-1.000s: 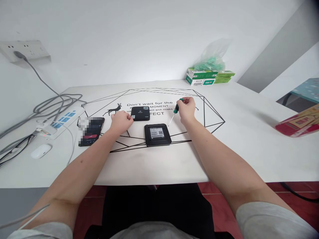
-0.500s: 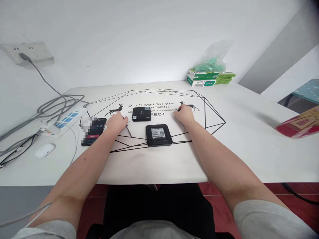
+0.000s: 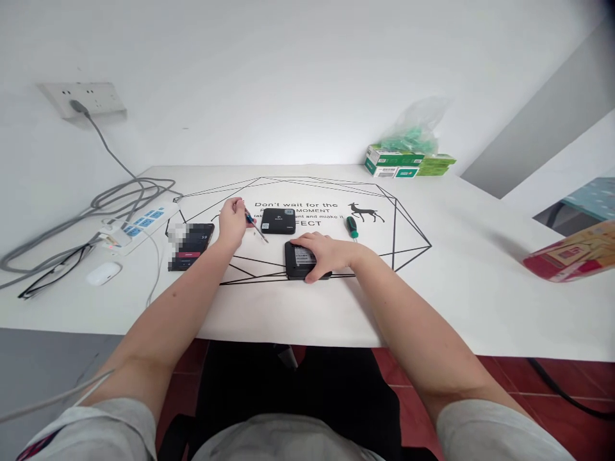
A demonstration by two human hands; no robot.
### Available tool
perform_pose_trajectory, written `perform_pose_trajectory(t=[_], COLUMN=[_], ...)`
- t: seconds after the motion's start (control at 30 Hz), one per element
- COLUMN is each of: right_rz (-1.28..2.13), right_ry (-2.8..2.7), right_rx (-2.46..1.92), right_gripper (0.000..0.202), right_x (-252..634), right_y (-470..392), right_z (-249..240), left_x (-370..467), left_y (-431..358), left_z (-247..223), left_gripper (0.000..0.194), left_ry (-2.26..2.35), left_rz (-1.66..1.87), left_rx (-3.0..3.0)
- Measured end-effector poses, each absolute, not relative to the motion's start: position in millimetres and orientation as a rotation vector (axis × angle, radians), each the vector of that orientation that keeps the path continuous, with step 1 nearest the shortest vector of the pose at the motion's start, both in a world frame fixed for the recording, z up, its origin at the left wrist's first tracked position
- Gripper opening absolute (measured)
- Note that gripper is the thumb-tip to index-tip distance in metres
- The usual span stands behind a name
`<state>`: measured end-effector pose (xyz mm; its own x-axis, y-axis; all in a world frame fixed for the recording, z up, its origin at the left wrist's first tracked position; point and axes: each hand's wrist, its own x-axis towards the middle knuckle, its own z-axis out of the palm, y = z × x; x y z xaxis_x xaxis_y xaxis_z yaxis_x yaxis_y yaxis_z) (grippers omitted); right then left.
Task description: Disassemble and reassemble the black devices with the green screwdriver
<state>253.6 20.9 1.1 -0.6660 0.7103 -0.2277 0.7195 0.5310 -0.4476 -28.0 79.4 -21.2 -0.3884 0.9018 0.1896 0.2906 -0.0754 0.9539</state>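
Note:
My left hand [image 3: 233, 224] is closed around a screwdriver [image 3: 260, 234] with a thin metal shaft and some blue at the handle. The shaft slants down to the right; most of its handle is hidden by my fingers. My right hand [image 3: 324, 253] grips a flat black box [image 3: 294, 269], its fingers over the far edge and its thumb at the near edge. A white printed label on the box shows partly beneath the hand. Just behind lies a black square lid-like piece [image 3: 278, 222] with small stickers. A green-handled screwdriver [image 3: 352, 227] lies beyond my right wrist.
To the left are a phone [image 3: 192, 246], a white earbud case [image 3: 104, 273], glasses [image 3: 55, 272] and a power strip [image 3: 148, 221] with grey cables. Green boxes [image 3: 396, 157] under a plastic bag stand at the back right. A red package [image 3: 567, 256] is at far right.
My right hand has let go of the green screwdriver and moved down left onto the black box. My left hand has lifted the other screwdriver and moved slightly up.

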Motion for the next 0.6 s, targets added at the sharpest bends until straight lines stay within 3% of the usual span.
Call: perform_pose_trajectory(t=[0.17,0.6], right_rz=[-0.769,-0.786], right_ry=[2.850,2.866], right_rx=[1.307,1.304], right_gripper=[0.117,0.122], right_x=[241.6,242.0], right_y=[28.4,33.3], right_z=[-12.6,-18.8], left_x=[-12.5,-0.6], left_y=[76.5,71.2], left_z=[-31.4,-40.9], left_gripper=[0.016,0.025], left_ry=[1.357,1.333], left_rz=[1.726,1.805], left_rx=[1.152,1.412])
